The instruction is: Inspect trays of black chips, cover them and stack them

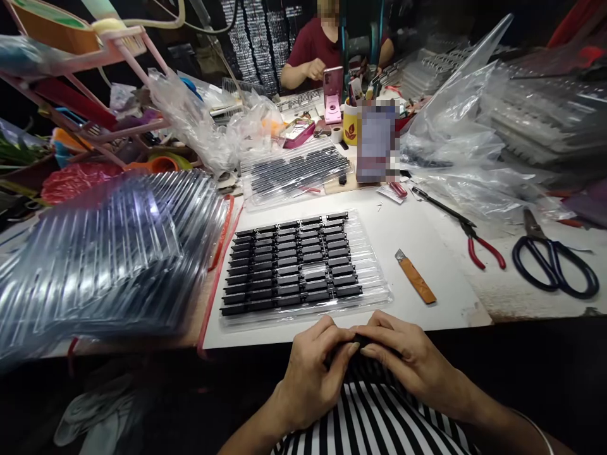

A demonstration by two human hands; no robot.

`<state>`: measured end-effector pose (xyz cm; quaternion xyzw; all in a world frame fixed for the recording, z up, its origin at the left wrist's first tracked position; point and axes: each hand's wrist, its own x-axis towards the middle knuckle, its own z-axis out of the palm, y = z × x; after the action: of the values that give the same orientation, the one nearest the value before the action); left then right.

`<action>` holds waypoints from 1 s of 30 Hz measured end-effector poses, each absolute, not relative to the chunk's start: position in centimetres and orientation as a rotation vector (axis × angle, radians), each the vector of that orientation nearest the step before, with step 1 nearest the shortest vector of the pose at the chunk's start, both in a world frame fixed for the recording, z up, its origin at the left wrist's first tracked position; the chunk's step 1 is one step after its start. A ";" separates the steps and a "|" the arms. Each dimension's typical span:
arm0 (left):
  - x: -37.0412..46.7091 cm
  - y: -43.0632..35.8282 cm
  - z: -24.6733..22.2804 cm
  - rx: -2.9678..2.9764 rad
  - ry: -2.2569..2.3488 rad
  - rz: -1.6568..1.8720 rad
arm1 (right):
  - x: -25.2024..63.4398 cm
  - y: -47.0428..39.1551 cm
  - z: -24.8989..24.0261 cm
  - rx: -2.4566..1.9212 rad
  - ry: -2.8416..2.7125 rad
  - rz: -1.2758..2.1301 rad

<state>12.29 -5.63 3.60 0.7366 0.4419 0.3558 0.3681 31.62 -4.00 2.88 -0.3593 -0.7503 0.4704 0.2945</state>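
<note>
Black piece (pixel 359 340) in two hands, near a loaded clear tray (pixel 372 281)

At the lower centre of the frame, the left hand (pixel 315 363) and the right hand (pixel 415 354) meet just off the near edge of the desk (pixel 450 287), both closed with fingertips pinching the small black piece. Fingers cover most of it, so its full shape cannot be told.

Just beyond, in the middle of the frame, the clear ridged plastic tray lies flat, holding black slotted connectors (pixel 288 261) in five columns; bare plastic shows at one spot in the fourth column and along the right side. Behind it, at upper centre, a second clear tray (pixel 256 201) carries long dark strips (pixel 303 172).

At the left, a stack of clear ridged trays (pixel 128 253) rises in a slanting pile; its contents are hard to make out. Crumpled clear bags (pixel 450 126) fill the upper right. A yellow cup (pixel 349 129) with a leaf print stands at upper centre, pens and tools in it, near a pink phone (pixel 333 83) on a stand. Behind the phone sits a co-worker in a dark red top (pixel 308 45).

Right of the tray lie an orange box cutter (pixel 417 278), red-handled pliers (pixel 493 251) and scissors (pixel 554 260).
</note>
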 end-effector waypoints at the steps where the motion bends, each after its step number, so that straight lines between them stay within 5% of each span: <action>1: 12.3 -5.8 3.6 1.896 1.143 0.920 | 31.4 -4.2 2.8 -0.953 -1.986 1.242; 7: 11.7 -7.0 4.3 1.928 1.198 0.982 | 30.5 -4.8 3.4 -0.944 -1.918 1.260; 13: 10.7 -6.7 6.2 2.033 0.950 0.528 | 30.8 -4.2 6.0 -0.878 -2.265 1.389; 17: 9.6 -6.2 5.9 1.898 1.063 0.746 | 30.5 -2.6 6.0 -0.968 -2.064 1.476; 24: 4.2 -4.8 4.1 1.677 1.669 1.202 | 31.7 4.1 2.9 -1.408 -1.698 0.737; 30: 0.5 -4.4 3.1 1.479 1.923 1.380 | 30.5 5.4 1.6 -1.531 -1.831 0.502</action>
<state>0.49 -4.41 3.14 0.5218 0.6784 0.4868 0.1746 30.51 5.40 1.62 -0.5894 -0.7049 0.1933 0.3440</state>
